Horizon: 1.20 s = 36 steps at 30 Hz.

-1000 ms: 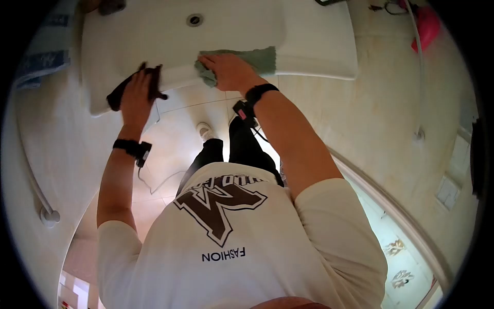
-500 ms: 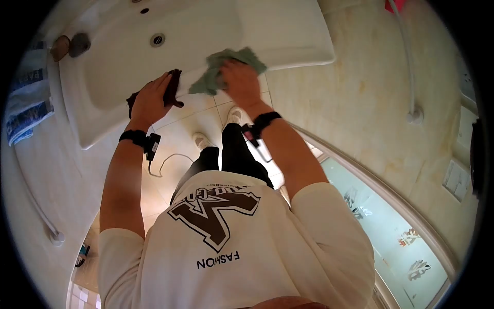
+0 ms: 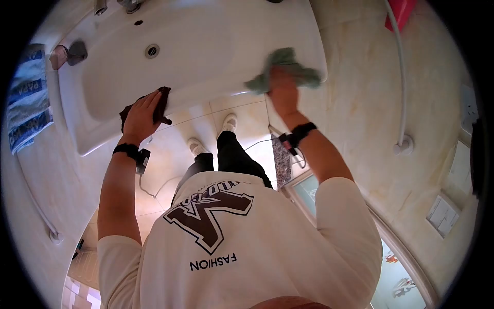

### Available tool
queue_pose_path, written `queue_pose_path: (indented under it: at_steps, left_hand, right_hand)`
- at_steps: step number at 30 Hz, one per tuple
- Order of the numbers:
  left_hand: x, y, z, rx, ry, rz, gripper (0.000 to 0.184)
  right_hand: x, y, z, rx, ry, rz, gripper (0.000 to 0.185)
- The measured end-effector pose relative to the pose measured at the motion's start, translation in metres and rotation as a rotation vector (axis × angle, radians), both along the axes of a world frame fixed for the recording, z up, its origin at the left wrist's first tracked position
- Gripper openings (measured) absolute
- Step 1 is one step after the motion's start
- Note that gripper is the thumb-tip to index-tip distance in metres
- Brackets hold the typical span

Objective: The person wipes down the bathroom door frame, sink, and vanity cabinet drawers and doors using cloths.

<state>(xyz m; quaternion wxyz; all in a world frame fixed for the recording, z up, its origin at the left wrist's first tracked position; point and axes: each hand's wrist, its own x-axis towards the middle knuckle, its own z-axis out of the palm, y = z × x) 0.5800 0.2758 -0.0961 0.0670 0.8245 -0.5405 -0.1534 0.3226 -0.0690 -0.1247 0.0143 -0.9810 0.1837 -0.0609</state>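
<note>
A white washbasin (image 3: 200, 82) spans the top of the head view, its front rim below both hands. My left hand (image 3: 141, 117) is closed over a dark brown cloth (image 3: 161, 103) at the left part of that rim. At the right front corner my right hand (image 3: 284, 92) presses a green cloth (image 3: 289, 59) onto the rim. Motion blurs this hand and its cloth a little, and its fingers are partly hidden in the folds. Each wrist carries a black strap with a small device.
A drain (image 3: 152, 51) sits in the basin, with a faucet (image 3: 131, 5) behind it. Two small cups (image 3: 77, 52) stand at the left rim. A blue and white towel (image 3: 28, 98) hangs at left. A grey hose (image 3: 401, 77) runs down the right wall, near a red object (image 3: 400, 13).
My right hand has slid the green cloth rightward along the rim to the corner. My left hand stays on the dark cloth at nearly the same spot. The view has shifted slightly.
</note>
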Motion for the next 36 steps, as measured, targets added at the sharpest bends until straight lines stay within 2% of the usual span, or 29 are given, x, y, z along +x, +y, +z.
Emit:
queue_pose_path:
  at_steps: [1, 2, 3, 4, 6, 9, 10, 12, 13, 15, 17, 21, 23, 26, 30, 34, 36]
  left_hand:
    - [-0.001, -0.001, 0.001, -0.001, 0.010, 0.001, 0.072]
    - [-0.002, -0.001, 0.003, -0.002, 0.010, 0.001, 0.072]
    - [-0.004, -0.001, 0.006, 0.017, 0.008, 0.013, 0.071]
    - [-0.004, -0.003, 0.008, 0.035, 0.004, 0.024, 0.071]
    - [-0.004, -0.002, 0.005, 0.029, 0.002, 0.028, 0.071]
    - [-0.004, 0.001, 0.002, 0.039, -0.018, 0.040, 0.072]
    - [-0.005, 0.001, 0.001, 0.048, -0.036, 0.047, 0.073]
    - [-0.006, 0.003, 0.000, 0.037, -0.045, 0.044, 0.073]
    - [-0.006, 0.002, 0.000, 0.026, -0.060, 0.038, 0.074]
    - [-0.008, 0.000, 0.006, 0.052, -0.060, 0.055, 0.075]
    - [-0.007, 0.001, 0.004, 0.005, -0.046, 0.046, 0.075]
    - [-0.006, 0.002, 0.005, -0.043, -0.051, 0.026, 0.075]
    - [-0.008, 0.001, 0.006, -0.035, -0.047, 0.029, 0.074]
    - [-0.009, 0.000, 0.008, -0.008, -0.085, 0.037, 0.067]
    - [-0.009, -0.001, 0.007, 0.009, -0.039, 0.058, 0.073]
    - [-0.027, -0.024, 0.005, -0.001, -0.036, 0.177, 0.078]
    - [-0.051, -0.060, -0.001, -0.120, -0.036, 0.170, 0.074]
  right_hand:
    - [0.023, 0.022, 0.012, 0.129, 0.065, 0.042, 0.065]
    - [0.038, 0.038, -0.009, 0.134, -0.016, 0.156, 0.059]
    - [0.053, 0.062, -0.008, 0.142, -0.111, 0.228, 0.052]
    - [0.071, 0.082, -0.007, 0.187, -0.096, 0.282, 0.047]
    - [0.088, 0.113, -0.004, 0.107, -0.197, 0.400, 0.042]
    - [0.085, 0.108, -0.005, 0.159, -0.255, 0.458, 0.043]
    - [0.077, 0.093, -0.009, 0.199, -0.161, 0.481, 0.041]
    - [0.043, 0.046, -0.006, 0.204, -0.137, 0.356, 0.038]
    - [0.026, 0.014, 0.009, 0.195, -0.133, 0.400, 0.033]
    - [-0.025, -0.059, -0.011, 0.112, -0.093, 0.308, 0.037]
    - [-0.051, -0.096, 0.014, -0.068, 0.124, 0.216, 0.043]
    - [-0.044, -0.084, 0.018, -0.045, 0.086, 0.143, 0.055]
    - [-0.023, -0.059, 0.018, -0.003, 0.104, 0.120, 0.068]
    - [0.004, -0.027, 0.007, 0.065, 0.103, 0.260, 0.070]
    - [0.048, 0.020, 0.014, 0.124, 0.123, 0.502, 0.067]
    - [0.077, 0.050, 0.011, 0.227, 0.027, 0.572, 0.074]
    - [0.078, 0.049, 0.009, 0.239, 0.041, 0.568, 0.072]
